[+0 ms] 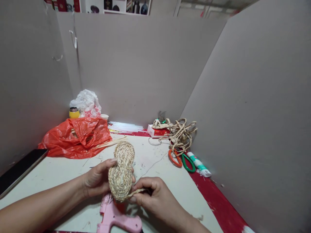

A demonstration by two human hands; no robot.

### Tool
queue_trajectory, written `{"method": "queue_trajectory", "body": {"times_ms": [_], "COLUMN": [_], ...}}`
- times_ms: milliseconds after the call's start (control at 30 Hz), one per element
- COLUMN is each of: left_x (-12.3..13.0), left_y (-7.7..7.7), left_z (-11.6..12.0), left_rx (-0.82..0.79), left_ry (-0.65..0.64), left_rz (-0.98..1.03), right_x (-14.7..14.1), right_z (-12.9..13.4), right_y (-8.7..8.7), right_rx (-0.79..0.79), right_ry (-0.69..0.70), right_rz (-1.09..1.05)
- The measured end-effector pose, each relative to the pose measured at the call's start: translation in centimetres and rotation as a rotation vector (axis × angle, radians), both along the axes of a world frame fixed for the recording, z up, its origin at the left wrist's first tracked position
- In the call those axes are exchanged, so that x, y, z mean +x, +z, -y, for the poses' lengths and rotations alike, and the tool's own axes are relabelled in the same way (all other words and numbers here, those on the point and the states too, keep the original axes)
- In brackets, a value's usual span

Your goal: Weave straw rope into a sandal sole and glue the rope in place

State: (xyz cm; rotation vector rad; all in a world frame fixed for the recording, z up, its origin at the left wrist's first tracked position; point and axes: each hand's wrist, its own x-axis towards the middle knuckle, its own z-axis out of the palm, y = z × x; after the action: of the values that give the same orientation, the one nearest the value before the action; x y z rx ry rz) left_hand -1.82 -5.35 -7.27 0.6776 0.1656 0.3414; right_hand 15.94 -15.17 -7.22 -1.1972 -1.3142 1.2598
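A coiled, sole-shaped piece of braided straw cord point(121, 171) is held upright above the board. My left hand point(99, 178) grips it from the left side, thumb on its front edge and fingertips showing behind its right edge. From its lower right edge a loose cord end point(137, 192) runs into my right hand point(155, 197), which is closed on it between thumb and fingers. A pink glue gun point(118, 218) lies just below the coiled piece, its upper part partly hidden behind it.
A red plastic bag point(77, 137) and a dark phone point(21, 170) lie left. Clear glue sticks point(126, 126) are at the back. Tangled cord point(182, 134), orange-handled scissors point(175, 158), a green handle point(188, 163) and a white-green roll point(199, 164) lie right. Grey panels point(136, 64) surround the board.
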Motion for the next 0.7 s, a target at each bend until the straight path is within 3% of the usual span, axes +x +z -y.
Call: {"method": "queue_trajectory", "body": {"times_ms": [300, 700], "left_x": [-0.1, -0.2], "left_y": [0.3, 0.3], "left_z": [0.2, 0.2], "left_rx": [0.028, 0.032], "left_ry": [-0.048, -0.079], "left_rz": [-0.041, -0.074], "right_x": [1.3, 1.8], "right_z": [-0.5, -0.6], "right_y": [0.6, 0.7], "right_rx": [-0.106, 0.143], "right_ry": [0.144, 0.074], "right_rz": [-0.194, 0.049]}}
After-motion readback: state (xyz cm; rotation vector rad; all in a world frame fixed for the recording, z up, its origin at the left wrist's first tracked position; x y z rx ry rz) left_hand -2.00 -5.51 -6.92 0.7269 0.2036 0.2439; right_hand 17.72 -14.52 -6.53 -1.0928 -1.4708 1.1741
